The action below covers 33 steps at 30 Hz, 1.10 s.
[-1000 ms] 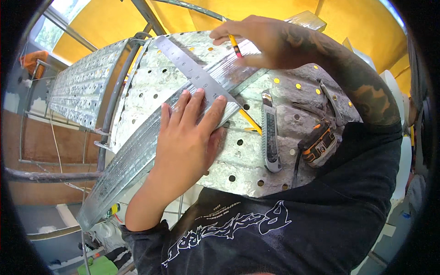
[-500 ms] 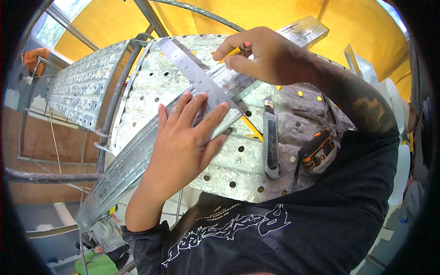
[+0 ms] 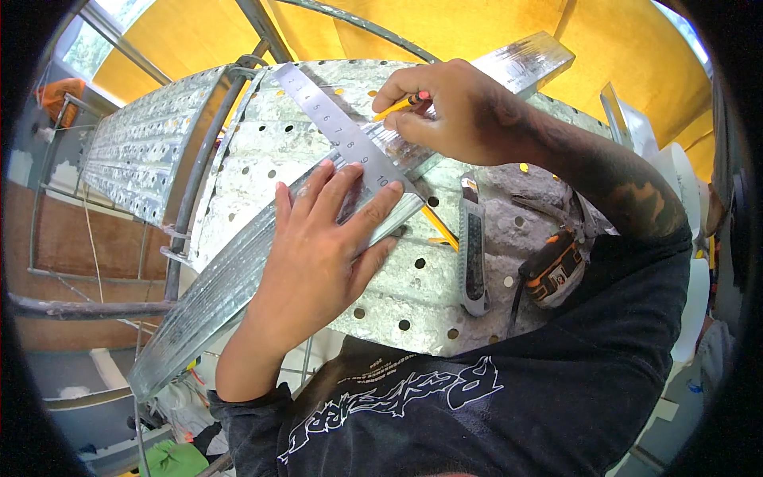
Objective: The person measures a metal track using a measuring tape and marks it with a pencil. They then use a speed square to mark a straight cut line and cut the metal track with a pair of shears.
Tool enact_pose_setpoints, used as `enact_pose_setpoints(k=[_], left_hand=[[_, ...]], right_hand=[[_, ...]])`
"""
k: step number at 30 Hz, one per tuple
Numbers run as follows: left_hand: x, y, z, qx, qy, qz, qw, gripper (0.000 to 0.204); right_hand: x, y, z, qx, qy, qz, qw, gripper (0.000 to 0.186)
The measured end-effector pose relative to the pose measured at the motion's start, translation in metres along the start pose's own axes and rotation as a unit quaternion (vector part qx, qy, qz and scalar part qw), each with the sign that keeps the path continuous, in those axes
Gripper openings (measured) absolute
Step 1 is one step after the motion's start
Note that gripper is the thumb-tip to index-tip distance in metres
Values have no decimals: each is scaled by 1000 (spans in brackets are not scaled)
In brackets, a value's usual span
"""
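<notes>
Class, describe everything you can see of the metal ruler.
The metal ruler is a flat, straight, silver-grey strip with dark numerals and a dull sheen. It lies slantwise across the ribbed metal bar, its upper-left end reaching past the bar above the perforated plank. Fingers of the left hand rest on its lower-right part, partly covering it.

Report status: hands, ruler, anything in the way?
Ruler across channel, left hand on both. Right hand holding pencil near ruler. Knife lying off channel.

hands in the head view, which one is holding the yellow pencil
The right hand, which grips the yellow pencil; the left hand instead rests its fingertips on the metal ruler.
</notes>
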<state>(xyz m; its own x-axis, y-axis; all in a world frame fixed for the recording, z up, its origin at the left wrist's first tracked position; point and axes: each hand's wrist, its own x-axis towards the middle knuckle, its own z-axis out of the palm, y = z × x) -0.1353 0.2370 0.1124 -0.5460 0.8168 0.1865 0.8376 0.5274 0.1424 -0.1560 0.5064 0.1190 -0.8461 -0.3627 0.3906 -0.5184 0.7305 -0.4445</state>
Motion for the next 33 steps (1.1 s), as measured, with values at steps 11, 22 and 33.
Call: enact_pose_setpoints(k=[11,22,33], left_hand=[[3,-3,-1,-6,17,17,1000,55],[2,-9,0,-10,25,26,999,54],[-1,-8,4,-2,33,20,999,53]], right_hand=[[7,7,21,21,26,-31,999,23],[-13,-30,-9,-70,-117,-19,990,20],[-2,-59,-42,-115,-225,55,966,20]])
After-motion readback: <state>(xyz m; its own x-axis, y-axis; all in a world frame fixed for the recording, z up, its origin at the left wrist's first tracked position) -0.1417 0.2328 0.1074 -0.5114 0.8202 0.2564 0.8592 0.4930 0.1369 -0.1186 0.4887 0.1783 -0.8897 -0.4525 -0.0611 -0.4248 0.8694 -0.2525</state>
